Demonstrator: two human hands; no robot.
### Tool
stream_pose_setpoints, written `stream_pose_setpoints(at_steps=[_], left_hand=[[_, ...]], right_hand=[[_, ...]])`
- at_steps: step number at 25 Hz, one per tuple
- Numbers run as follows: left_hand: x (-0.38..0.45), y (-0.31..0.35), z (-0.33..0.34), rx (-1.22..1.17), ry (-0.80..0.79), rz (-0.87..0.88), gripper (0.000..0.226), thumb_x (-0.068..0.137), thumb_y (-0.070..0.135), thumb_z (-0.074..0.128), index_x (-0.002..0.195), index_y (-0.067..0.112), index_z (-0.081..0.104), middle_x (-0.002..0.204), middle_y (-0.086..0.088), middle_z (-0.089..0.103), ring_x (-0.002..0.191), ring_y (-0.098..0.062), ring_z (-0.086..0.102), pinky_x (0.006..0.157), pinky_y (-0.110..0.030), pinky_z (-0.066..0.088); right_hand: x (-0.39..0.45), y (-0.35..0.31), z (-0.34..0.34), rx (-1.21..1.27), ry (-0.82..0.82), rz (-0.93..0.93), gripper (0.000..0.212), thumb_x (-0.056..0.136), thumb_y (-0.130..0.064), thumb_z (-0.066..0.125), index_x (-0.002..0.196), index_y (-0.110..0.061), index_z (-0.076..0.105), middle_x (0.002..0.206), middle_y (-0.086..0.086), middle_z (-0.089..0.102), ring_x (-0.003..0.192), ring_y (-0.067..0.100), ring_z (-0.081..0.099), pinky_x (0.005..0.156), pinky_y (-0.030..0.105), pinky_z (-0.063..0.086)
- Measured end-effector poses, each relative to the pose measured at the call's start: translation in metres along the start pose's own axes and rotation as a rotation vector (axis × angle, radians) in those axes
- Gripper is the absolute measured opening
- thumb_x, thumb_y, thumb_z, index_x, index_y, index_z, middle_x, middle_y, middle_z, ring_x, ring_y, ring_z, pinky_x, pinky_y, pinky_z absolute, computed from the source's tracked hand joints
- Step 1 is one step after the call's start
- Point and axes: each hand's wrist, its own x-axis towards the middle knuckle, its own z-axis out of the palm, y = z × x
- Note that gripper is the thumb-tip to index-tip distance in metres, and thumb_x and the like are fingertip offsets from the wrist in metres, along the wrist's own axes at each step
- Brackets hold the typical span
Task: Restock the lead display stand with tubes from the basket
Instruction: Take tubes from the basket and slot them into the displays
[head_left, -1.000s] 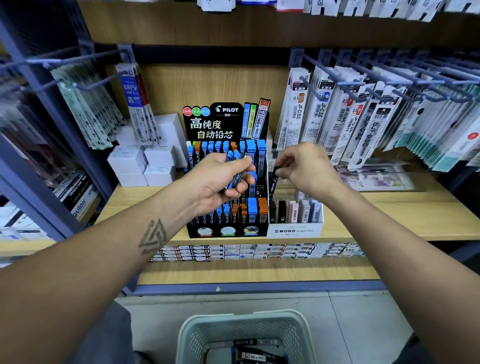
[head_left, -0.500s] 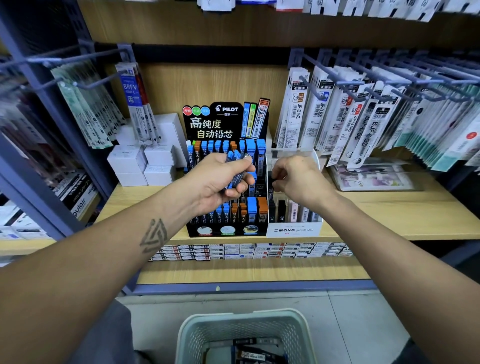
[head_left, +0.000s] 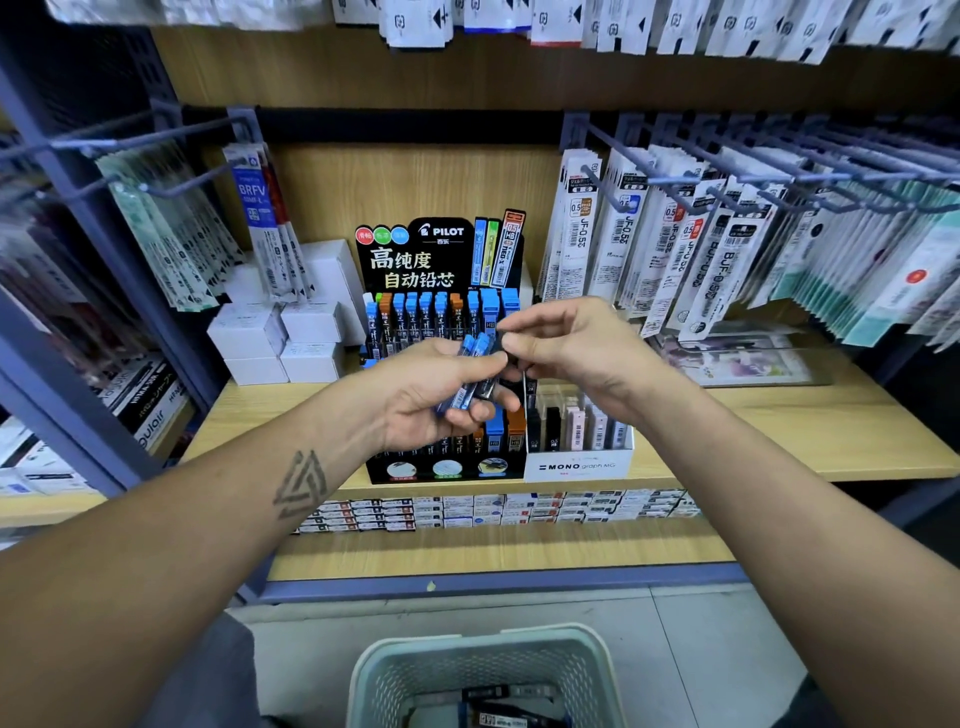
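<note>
A long wooden shelf (head_left: 779, 441) runs across the shop wall, with packs of pen refills (head_left: 675, 249) hanging on hooks above it on the right. In the middle of the shelf stands the black Pilot lead display stand (head_left: 441, 260). Just to its right sits a small white Mono lead box (head_left: 576, 465), and white boxes (head_left: 280, 338) are stacked on its left.

Down on the floor, near the person, is a pale green basket (head_left: 483, 654). A few dark lead tubes lie in the bottom of it, so there is more to put away.

The stand looks mostly full. Its far row has blue and orange caps side by side, and its near row has tubes too, though the hands hide part of it.

The left hand (head_left: 431, 395) is curled around a little bunch of blue-capped lead tubes (head_left: 470, 374), held in front of the stand. The right hand (head_left: 576, 348) reaches over to the bunch, and its thumb and finger pinch the top of one dark tube there. I think it is picking the next tube to slot in. The bunch and the basket tubes are left to do.
</note>
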Motion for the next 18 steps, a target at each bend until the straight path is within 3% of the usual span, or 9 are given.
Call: stream_pose_setpoints(at_steps=[4,10,13,15,18], left_hand=[[-0.001,0.0,-0.004,-0.006,-0.008,-0.014,0.02,0.102,0.012,0.053,0.11,-0.005,0.061,0.085,-0.022,0.069,0.045,-0.01,0.04,0.032,-0.014,0.025],[-0.001,0.001,-0.011,-0.08,0.034,0.034,0.007,0.094,0.0,0.061,0.101,-0.001,0.06,0.085,-0.022,0.07,0.037,-0.003,0.034,0.03,-0.012,0.021],[0.004,0.0,-0.008,-0.068,0.093,0.081,0.024,0.089,-0.002,0.066,0.112,-0.007,0.061,0.085,-0.021,0.07,0.036,-0.002,0.035,0.03,-0.012,0.022],[0.007,-0.001,-0.005,-0.095,0.116,0.097,0.036,0.089,-0.002,0.066,0.124,-0.004,0.056,0.084,-0.021,0.07,0.036,-0.002,0.036,0.03,-0.012,0.021],[0.01,-0.001,-0.001,-0.11,0.09,0.088,0.03,0.092,-0.002,0.063,0.12,0.0,0.053,0.085,-0.022,0.071,0.035,-0.002,0.034,0.03,-0.012,0.02]], right_hand=[[0.001,-0.001,-0.009,0.115,0.11,0.042,0.023,0.083,0.012,0.069,0.103,0.002,0.071,0.073,0.01,0.071,0.066,0.018,0.067,0.065,0.025,0.059],[-0.002,-0.003,-0.016,0.235,0.038,0.013,0.026,0.084,0.016,0.064,0.106,0.004,0.07,0.086,0.016,0.074,0.079,0.025,0.073,0.078,0.031,0.062],[-0.004,-0.006,-0.021,0.276,0.019,0.001,0.029,0.086,0.019,0.06,0.111,0.009,0.068,0.096,0.019,0.073,0.09,0.027,0.072,0.086,0.036,0.06],[-0.004,-0.006,-0.025,0.261,0.005,-0.017,0.031,0.084,0.017,0.064,0.113,0.008,0.068,0.097,0.02,0.074,0.089,0.027,0.072,0.084,0.033,0.061],[-0.004,-0.006,-0.029,0.183,0.012,-0.041,0.028,0.08,0.01,0.071,0.107,0.004,0.071,0.088,0.017,0.074,0.079,0.024,0.072,0.074,0.027,0.059]])
